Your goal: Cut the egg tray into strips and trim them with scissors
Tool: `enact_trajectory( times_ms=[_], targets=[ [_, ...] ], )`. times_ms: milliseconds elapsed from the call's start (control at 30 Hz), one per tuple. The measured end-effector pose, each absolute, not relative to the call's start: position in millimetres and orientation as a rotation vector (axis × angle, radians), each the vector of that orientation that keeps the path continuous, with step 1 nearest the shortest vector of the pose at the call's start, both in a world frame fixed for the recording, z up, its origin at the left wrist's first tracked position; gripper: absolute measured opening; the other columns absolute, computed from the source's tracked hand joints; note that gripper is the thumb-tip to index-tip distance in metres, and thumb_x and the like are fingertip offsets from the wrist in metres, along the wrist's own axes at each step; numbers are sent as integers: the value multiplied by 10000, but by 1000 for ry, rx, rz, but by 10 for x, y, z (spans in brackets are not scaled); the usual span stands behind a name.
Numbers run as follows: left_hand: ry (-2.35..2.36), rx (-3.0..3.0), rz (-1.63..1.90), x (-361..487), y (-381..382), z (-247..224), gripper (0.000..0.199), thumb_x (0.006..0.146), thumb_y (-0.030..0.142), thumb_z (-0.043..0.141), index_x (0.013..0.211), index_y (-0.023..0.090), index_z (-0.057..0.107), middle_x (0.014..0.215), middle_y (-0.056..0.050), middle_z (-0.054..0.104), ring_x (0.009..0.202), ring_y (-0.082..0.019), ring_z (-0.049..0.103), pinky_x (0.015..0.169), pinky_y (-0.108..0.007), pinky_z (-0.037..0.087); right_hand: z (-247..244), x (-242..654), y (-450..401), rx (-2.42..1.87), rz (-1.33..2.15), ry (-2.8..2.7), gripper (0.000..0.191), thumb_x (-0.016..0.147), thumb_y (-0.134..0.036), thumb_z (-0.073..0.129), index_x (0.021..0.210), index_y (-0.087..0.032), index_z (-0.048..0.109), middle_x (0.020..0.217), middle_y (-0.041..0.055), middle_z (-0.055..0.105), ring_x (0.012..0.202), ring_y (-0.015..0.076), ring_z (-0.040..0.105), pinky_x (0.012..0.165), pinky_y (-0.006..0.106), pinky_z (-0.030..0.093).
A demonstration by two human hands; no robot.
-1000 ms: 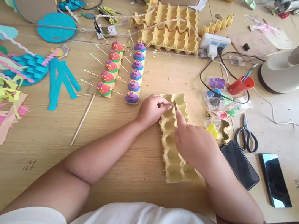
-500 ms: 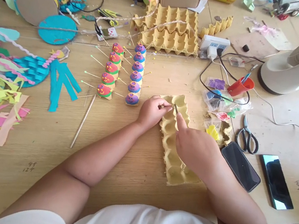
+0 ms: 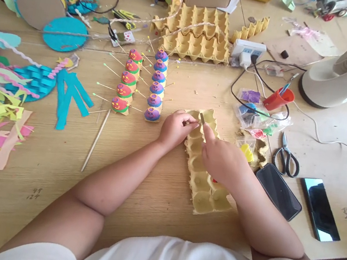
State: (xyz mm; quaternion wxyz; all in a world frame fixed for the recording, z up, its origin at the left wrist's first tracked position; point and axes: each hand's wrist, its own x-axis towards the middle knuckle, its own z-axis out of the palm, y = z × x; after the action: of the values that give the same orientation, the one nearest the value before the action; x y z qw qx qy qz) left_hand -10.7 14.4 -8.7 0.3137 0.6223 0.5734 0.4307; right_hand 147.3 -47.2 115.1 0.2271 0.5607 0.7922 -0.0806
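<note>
A strip of yellowish egg carton (image 3: 201, 183), two cups wide, lies at a slant on the table in front of me. My left hand (image 3: 176, 131) pinches its far left corner between thumb and fingers. My right hand (image 3: 222, 159) is closed round a knife (image 3: 202, 118), index finger stretched along its back. The narrow grey blade points away from me and meets the carton near its far end, just right of my left fingertips. A bit of red shows beneath my right palm, perhaps the knife's handle; the rest is covered by the hand.
Left of the carton stand a red-and-green caterpillar (image 3: 127, 79) and a purple one (image 3: 157, 87), pins sticking out. On the right lie scissors (image 3: 284, 156), two phones (image 3: 278, 191), a red cup (image 3: 278, 99) and a fan (image 3: 333, 82). Egg trays (image 3: 195, 46) sit at the back.
My right hand has moved slightly away from me and left, and the blade reaches nearer the carton's far edge. My left hand keeps its hold. The bit of red now shows under my right hand.
</note>
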Motion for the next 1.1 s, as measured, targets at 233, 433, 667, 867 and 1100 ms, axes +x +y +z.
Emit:
enact_trajectory(
  times_ms=[233,433,667,867,1100],
  targets=[
    [1520,1638,1123,-109,148,-90,29,842,206,801,823,222,817,865,-16,749,786,-161,648,776,-299,513,1170,1466,-481,1550,-220,2174,669,1093,-236,321,1726,-55,202,965,163,807,862,288,799,604,315,462],
    [1528,1628,1122,-106,154,-106,28,838,210,797,827,230,812,873,-11,754,769,-160,642,776,-303,520,1145,1484,-484,1516,-224,2183,671,1103,-276,324,1729,-67,202,923,150,805,868,293,797,632,327,486],
    [1515,1635,1131,-111,157,-110,22,837,216,800,834,225,820,855,-14,746,752,-157,637,760,-303,513,1126,1466,-491,1540,-191,2200,673,1093,-258,334,1726,-63,211,916,145,804,832,286,797,604,318,477],
    [1530,1659,1114,-117,157,-114,41,855,235,783,835,227,818,893,-19,765,764,-157,640,756,-296,519,1148,1463,-479,1565,-230,2184,675,1087,-240,326,1722,-49,202,964,176,807,860,277,800,623,305,490],
    [1528,1639,1125,-107,147,-92,35,837,195,802,831,226,818,883,-17,761,773,-159,643,779,-301,522,1189,1505,-454,1508,-250,2170,660,1100,-265,325,1723,-76,213,974,151,814,880,288,798,647,319,489]
  ],
)
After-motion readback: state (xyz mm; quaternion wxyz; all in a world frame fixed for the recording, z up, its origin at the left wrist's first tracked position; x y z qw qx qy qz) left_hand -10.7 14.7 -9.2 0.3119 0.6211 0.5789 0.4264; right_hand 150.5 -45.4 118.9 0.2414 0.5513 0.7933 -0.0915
